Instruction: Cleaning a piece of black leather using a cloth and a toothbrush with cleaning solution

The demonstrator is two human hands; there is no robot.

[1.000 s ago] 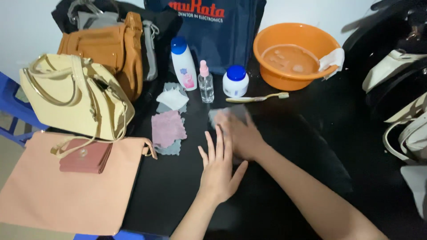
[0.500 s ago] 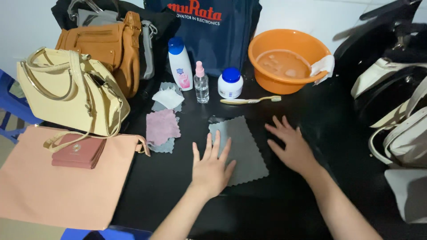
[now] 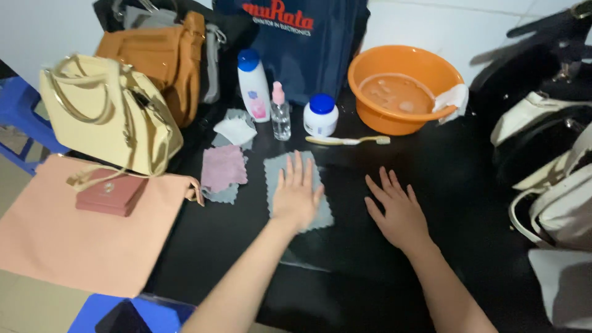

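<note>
Both hands lie flat with fingers spread. Left hand (image 3: 298, 196) presses on the grey cloth (image 3: 276, 169) on the black counter (image 3: 456, 160). Right hand (image 3: 398, 211) rests just beside the cloth, on the counter. A pink cloth (image 3: 223, 168) lies near, and a toothbrush (image 3: 347, 140) behind.

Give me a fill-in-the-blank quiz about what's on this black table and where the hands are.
1. The left hand lies flat on a ____ cloth.
2. The right hand rests palm down on the bare ____ table.
3. The toothbrush lies in front of the ____ basin.
4. The small red wallet sits on a flat ____ bag.

Missing words: grey; black; orange; pink
</note>
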